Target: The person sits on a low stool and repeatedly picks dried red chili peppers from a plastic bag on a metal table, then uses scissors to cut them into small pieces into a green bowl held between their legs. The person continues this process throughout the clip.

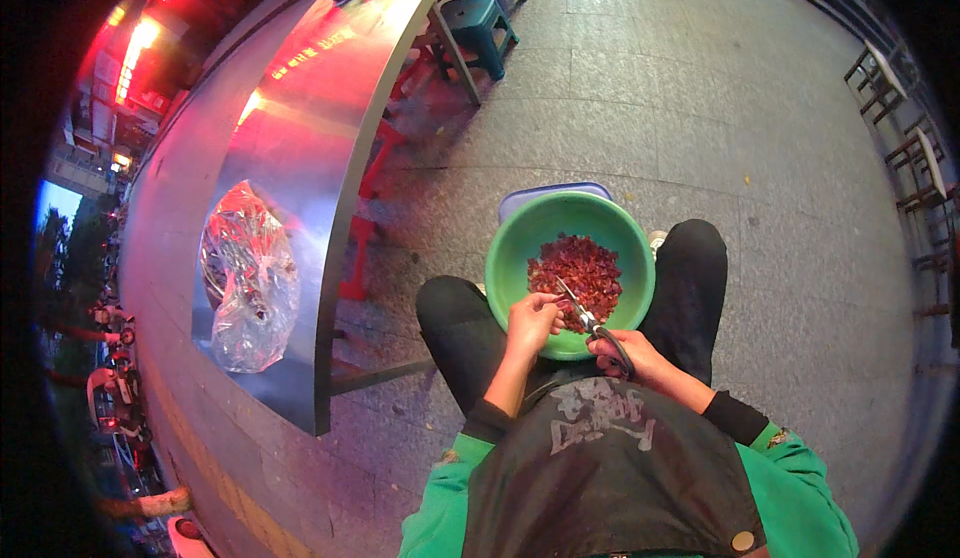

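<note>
A round green plastic basin [501, 258] sits between my knees, over a blue-rimmed stool top or lid [517, 199]. Small dark-red pieces, possibly meat or chillies, lie heaped [577, 258] in it. My right hand [626, 352] grips a pair of scissors [582, 312] by the dark handles, the blades pointing up and left over the heap. Close to the blades, at the basin's near left side, my left hand [534, 322] has its fingertips pinched together, seemingly on a small red piece that the fingers partly hide.
To the left stands a long metal-topped table [300, 130] bearing a clear plastic bag [255, 280] with dark contents. Red stools [364, 258] are tucked beneath it. A teal plastic stool [474, 22] stands at its far end. Wooden chairs [919, 160] line the right edge.
</note>
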The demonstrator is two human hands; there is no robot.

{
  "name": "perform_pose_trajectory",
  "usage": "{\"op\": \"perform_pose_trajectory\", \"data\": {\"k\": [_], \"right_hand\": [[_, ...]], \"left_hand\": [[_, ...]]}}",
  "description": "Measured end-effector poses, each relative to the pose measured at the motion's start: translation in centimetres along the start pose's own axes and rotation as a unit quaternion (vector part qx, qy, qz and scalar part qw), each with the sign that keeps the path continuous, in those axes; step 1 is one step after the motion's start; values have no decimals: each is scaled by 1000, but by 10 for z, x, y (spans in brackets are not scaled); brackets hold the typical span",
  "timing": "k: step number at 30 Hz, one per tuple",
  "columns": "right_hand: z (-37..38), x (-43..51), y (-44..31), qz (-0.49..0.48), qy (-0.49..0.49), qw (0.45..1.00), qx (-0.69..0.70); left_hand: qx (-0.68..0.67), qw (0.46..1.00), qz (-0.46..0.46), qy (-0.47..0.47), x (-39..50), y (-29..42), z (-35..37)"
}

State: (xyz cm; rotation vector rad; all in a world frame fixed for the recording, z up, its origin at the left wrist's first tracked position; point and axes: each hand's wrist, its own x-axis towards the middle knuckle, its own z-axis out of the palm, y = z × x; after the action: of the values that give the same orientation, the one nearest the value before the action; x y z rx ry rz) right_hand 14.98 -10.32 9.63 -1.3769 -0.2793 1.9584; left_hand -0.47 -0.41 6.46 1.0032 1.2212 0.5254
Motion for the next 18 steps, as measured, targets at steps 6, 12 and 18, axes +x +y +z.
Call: {"op": "perform_pose_trajectory", "data": {"k": [6, 12, 18], "right_hand": [[-7, 1, 2, 24, 16, 998, -55], [-8, 1, 3, 13, 42, 998, -39], [-8, 0, 4, -43, 59, 967, -245]], "left_hand": [[32, 997, -65, -16, 15, -10, 3], [-115, 987, -112, 10, 23, -19, -3], [-216, 970, -109, 8, 19, -17, -3]]}}
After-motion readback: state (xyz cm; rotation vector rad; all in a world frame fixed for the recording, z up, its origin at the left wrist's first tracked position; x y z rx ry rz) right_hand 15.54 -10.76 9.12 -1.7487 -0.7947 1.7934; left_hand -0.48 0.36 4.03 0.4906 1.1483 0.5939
